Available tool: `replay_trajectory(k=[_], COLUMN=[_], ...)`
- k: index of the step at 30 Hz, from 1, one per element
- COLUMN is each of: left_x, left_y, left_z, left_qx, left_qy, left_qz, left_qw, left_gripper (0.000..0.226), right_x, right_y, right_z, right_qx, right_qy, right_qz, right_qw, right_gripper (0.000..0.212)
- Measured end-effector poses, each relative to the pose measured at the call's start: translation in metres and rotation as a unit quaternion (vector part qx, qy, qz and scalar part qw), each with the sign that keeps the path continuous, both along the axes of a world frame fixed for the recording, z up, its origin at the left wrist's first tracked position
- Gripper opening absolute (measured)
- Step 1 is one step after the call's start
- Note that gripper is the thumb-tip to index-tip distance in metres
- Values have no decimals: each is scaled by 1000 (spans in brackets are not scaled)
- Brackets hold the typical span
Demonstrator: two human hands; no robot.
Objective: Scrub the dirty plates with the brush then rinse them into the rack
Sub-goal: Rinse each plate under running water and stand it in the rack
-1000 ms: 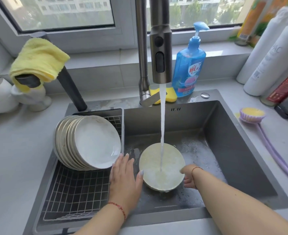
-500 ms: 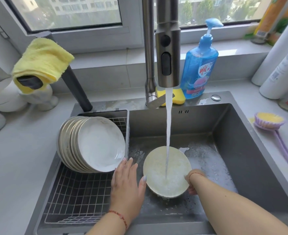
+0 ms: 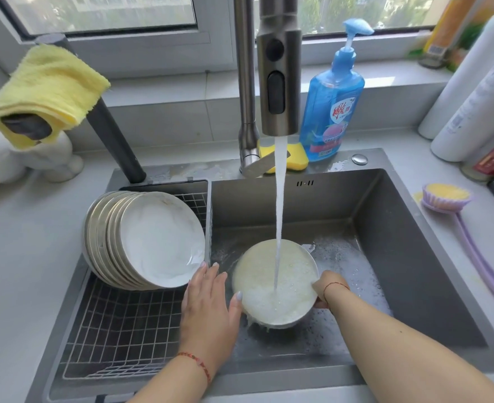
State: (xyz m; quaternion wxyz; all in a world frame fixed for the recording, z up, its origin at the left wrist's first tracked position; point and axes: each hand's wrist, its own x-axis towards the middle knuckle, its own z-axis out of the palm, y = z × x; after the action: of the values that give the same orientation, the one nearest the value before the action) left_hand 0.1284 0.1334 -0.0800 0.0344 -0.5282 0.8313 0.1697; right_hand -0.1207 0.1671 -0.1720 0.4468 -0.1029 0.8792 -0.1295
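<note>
The sink (image 3: pixel 400 257) basin lies open to the right of both hands; the rack (image 3: pixel 117 330) wall borders the left hand (image 3: pixel 208 303) closely, with stacked plates (image 3: pixel 141 239) just beyond its fingertips. The left hand is flat, fingers straight, thumb touching the plate (image 3: pixel 272 283) rim. The right hand (image 3: pixel 325 289) grips the opposite rim, fingers curled beneath. The plate sits between the hands, face up and tilted toward the viewer, under the water stream (image 3: pixel 279 205). The brush (image 3: pixel 449 199) lies on the table, far right of the right hand, its handle running toward the viewer.
</note>
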Motion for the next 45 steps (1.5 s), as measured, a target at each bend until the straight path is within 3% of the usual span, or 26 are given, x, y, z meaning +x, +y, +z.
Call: replay_trajectory(k=[5,7,11,16,20,26,28,32,35,38,41,43,45], left_x=[-3,-4,-5,-5,-5,-4,-4,0,-1,-6,-11,-13,-13], left_y=[1,2,2,3,4,3,3,9,20,19,17,13,10], left_z=[2,1,2,5,7,-3,-1,-3,-8,4,9,9,8], left_qx=[1,-8,-11,-9,-16,-55,-74,-76,-52,62,163,219,236], left_qy=[4,6,11,27,31,29,-6,7,104,258,326,360,362], left_qz=[0,1,4,11,9,-3,-27,-149,-159,14,100,101,92], left_qw=[1000,1000,1000,1000,999,998,997,986,980,964,926,901,897], left_gripper=[68,74,58,55,55,57,57,70,57,54,57,42,35], right_x=[3,5,5,1,-6,-6,0,7,10,15,20,23,25], right_y=[0,0,-3,-1,5,31,43,59,65,67,67,66,66], right_z=[-1,-3,-2,9,34,76,89,104,111,118,122,124,125], right_qx=[-90,-95,-100,-88,-66,-124,-140,-180,-210,-240,-262,-269,-274], right_qy=[-64,-58,-29,-11,11,-82,-97,-98,-89,-82,-66,-61,-61], right_qz=[-89,-67,-38,-25,-2,-111,-154,-170,-173,-166,-165,-162,-165], right_qw=[990,992,994,996,998,983,973,964,958,953,949,947,946], right_gripper=[31,27,18,7,13,21,17,13,7,7,8,9,9])
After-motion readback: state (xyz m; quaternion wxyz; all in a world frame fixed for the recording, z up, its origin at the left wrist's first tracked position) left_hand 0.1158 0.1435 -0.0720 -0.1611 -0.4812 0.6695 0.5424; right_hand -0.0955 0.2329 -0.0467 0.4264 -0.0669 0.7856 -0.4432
